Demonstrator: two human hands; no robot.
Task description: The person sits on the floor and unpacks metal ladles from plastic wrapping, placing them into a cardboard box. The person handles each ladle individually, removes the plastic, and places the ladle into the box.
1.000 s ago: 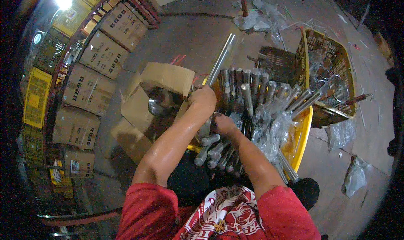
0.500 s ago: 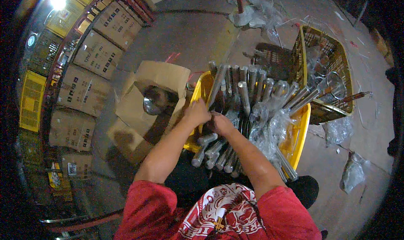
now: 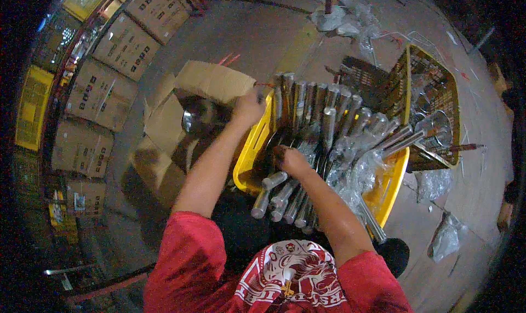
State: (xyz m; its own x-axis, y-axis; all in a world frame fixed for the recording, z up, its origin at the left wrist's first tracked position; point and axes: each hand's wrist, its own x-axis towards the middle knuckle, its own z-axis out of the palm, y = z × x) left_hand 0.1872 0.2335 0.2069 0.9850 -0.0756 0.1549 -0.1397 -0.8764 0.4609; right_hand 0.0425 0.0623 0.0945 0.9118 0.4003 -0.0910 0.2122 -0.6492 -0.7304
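Note:
A yellow bin [image 3: 395,184] in front of me is loaded with long metal tubes or handles [image 3: 329,127], many in clear plastic wrap. They point both toward me and away. My right hand [image 3: 293,162] is over the bin's left half with curled fingers; what they grip, if anything, is hidden among dark shapes. My left hand [image 3: 250,108] is between the bin's far left corner and the raised flap of an open cardboard box [image 3: 211,81]. Its fingers are blurred and turned away. Inside the box, a shiny rounded metal piece [image 3: 189,121] shows in shadow.
At the right stands a dark crate with a yellow rim [image 3: 407,83], holding round-ended metal pieces [image 3: 436,124]. Crumpled clear plastic bags [image 3: 446,236] lie on the floor. Stacked cartons [image 3: 98,96] line the left side, beside yellow crates [image 3: 34,107].
My left hand has moved away from the right hand, up and left toward the box flap. A tube that stood beside it now leans among the others. My right hand stays over the bin.

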